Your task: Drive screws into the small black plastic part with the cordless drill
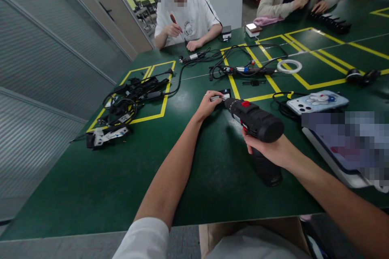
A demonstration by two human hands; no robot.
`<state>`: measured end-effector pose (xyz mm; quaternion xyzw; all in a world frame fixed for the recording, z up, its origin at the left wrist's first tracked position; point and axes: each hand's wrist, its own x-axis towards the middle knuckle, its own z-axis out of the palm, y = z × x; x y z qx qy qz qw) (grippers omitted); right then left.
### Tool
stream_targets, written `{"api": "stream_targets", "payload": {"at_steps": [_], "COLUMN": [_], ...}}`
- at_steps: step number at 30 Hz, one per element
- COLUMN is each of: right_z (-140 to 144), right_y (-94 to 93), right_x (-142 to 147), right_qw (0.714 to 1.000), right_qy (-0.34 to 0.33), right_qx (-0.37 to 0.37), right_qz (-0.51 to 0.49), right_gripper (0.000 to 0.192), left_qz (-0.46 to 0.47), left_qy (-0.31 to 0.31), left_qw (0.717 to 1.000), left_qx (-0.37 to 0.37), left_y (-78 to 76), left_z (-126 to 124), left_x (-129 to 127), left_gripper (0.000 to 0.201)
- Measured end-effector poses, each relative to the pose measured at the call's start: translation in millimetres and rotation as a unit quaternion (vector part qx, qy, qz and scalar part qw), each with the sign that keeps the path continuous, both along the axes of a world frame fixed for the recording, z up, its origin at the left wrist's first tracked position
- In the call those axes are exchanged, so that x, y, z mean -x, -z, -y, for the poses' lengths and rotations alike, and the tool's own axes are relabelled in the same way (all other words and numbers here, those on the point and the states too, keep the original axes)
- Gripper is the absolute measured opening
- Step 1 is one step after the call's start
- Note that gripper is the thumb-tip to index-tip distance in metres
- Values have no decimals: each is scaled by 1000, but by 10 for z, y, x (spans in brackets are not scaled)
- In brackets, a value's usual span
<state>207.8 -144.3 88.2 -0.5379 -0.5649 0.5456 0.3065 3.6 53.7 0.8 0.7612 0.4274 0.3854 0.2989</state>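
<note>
My right hand [267, 147] is wrapped round the grip of a black cordless drill [255, 117] with a red switch on top. The drill's chuck points forward and left, its tip at a small black and silver part [225, 94] on the green table. On that part's left side, my left hand [209, 104] has its fingers closed, holding it against the tabletop. The fingers and the drill hide most of the part, so its kind does not show.
Tangled black cables and adapters [136, 93] lie at the left inside yellow tape. A corded electric screwdriver [243, 70] and a white ring [289, 66] lie beyond my hands. A phone [317, 102] is on the right. Across the table, one person holds a screwdriver [174, 19]; another sits farther right.
</note>
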Motion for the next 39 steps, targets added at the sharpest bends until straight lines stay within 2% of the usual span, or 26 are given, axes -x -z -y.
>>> {"api": "stream_targets", "payload": {"at_steps": [21,39], "right_z": [0,-5], "right_y": [50,78], "right_x": [-7,-33], "right_qw": [998,998], "right_qy": [9,-2], "right_qx": [-18,-36], "right_qz": [58,42], "right_gripper": [6,7], "left_qz": [-1,3], "left_qy": [-2,5], "left_qw": [1000,1000], "left_qx": [23,12], "left_y": [-41,17], "left_z": [25,-23], "left_x": [-21,-3], "left_gripper": [17,20]}}
